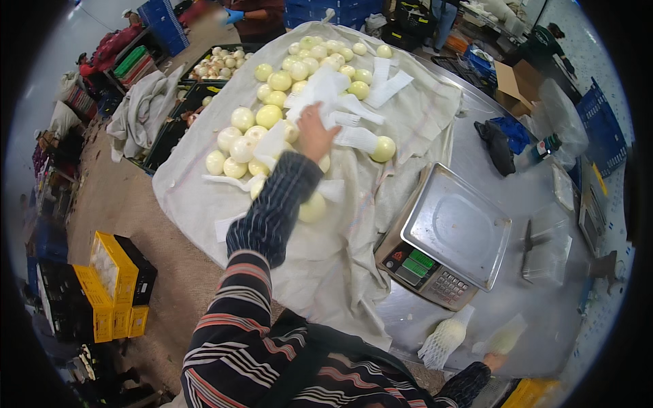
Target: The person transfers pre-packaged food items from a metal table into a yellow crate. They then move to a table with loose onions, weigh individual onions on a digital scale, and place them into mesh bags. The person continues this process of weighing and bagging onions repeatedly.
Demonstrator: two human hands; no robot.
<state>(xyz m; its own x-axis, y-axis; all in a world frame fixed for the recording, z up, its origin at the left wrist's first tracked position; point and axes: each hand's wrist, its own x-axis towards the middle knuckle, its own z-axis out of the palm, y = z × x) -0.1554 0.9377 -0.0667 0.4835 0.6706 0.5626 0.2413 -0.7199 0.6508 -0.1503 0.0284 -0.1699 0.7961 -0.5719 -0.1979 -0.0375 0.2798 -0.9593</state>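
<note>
My left hand [314,133] reaches across the cloth-covered table with thumb and fingers apart, at a heap of white foam net sleeves [326,84]. It is blurred, and I see no sleeve firmly gripped. Peeled onions [242,149] lie around it on the pale woven cloth [326,265]. One onion [382,149] sits at the mouth of a flattened sleeve [354,137]. At the lower right my right hand [495,361] is around the near end of a blurred onion in a foam net [504,336]. Beside that lies another netted onion [446,336] on the metal tabletop.
A digital scale [456,224] stands right of the cloth. Clear plastic boxes [548,245], a bottle [546,147] and a dark cloth [495,148] lie farther right. Crates of onions [219,64] adjoin the table's left side. Yellow crates [109,285] stand on the floor. A blue-gloved person [260,20] is opposite.
</note>
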